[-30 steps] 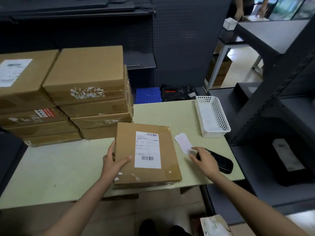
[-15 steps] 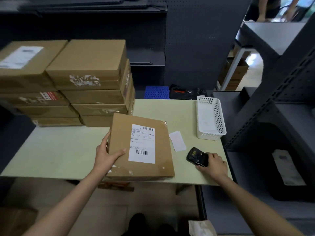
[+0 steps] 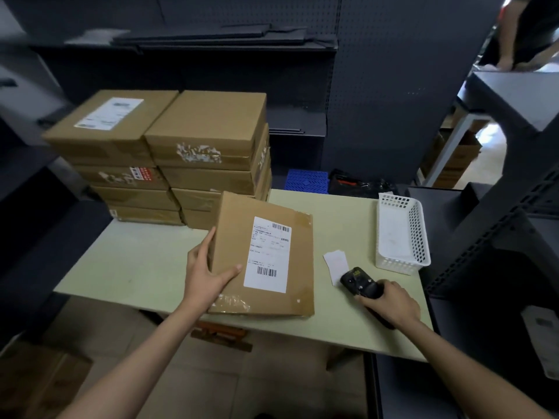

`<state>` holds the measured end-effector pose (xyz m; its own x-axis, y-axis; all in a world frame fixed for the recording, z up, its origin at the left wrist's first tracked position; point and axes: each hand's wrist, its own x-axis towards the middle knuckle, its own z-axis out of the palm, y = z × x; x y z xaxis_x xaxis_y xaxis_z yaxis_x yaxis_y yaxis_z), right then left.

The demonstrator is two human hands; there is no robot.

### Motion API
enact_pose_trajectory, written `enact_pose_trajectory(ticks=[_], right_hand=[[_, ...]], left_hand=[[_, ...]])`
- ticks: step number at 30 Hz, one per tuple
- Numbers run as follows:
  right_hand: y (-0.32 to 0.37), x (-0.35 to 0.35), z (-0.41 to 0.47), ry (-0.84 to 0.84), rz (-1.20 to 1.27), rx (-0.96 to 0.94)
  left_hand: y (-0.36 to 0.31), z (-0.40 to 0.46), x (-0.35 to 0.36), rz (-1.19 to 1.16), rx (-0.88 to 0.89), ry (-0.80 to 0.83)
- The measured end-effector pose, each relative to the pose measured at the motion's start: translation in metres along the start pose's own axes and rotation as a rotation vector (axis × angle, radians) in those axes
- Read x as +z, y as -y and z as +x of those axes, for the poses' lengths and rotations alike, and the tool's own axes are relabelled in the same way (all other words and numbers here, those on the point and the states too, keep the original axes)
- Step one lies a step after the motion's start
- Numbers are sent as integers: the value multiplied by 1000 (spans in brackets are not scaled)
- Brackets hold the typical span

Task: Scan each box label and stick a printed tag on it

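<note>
Holding the box [image 3: 266, 261] steady with my left hand [image 3: 205, 276] right now, thumb laid across the top face and fingers wrapped round its left edge, so that hand is properly gripping the cardboard. The box sits flat on the pale green table [image 3: 136, 267], near the front edge, with its white shipping label [image 3: 267, 254] face up and both barcodes in plain sight. Nothing covers the label, which is nice.

My right hand [image 3: 390, 303] is closed around the black handheld scanner [image 3: 361, 285], fingers curled over its body, the head end pointing up and left toward the box. It's low over the table, just beside the box's right edge, and I can't tell if it's lifted clear of the surface.

So I'd say we're at the scan step for this box: scanner in hand, label not yet under it. Next move as I read it is to bring the scanner up and aim it at one of the barcodes, probably the lower one since it's closest, while the left hand keeps the box from sliding.

The little white paper slip [image 3: 335, 263] lying between the box and the white basket [image 3: 420, 237] looks like the printed tag, though I can't read it. That'd go on after the scan, so the right hand will have to put the scanner down first.

Two stacks of brown boxes [image 3: 169, 152] wait at the back left of the table, so plenty more to go.
</note>
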<state>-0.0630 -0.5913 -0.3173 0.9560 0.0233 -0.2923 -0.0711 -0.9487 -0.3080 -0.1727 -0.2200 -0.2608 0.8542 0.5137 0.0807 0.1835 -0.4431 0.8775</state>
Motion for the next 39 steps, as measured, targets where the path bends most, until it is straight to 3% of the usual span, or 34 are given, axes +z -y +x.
enact_pose_trajectory(ticks=[5, 12, 23, 39], right_hand=[[54, -18, -6, 90, 73, -42], [104, -35, -34, 103, 59, -86], [121, -43, -77, 263, 2, -77], [146, -27, -104, 274, 57, -92]], left_hand=[[-5, 6, -16, 94, 120, 51], [-8, 22, -27, 138, 138, 48], [-19, 24, -26, 221, 316, 134], [-6, 32, -34, 191, 281, 143]])
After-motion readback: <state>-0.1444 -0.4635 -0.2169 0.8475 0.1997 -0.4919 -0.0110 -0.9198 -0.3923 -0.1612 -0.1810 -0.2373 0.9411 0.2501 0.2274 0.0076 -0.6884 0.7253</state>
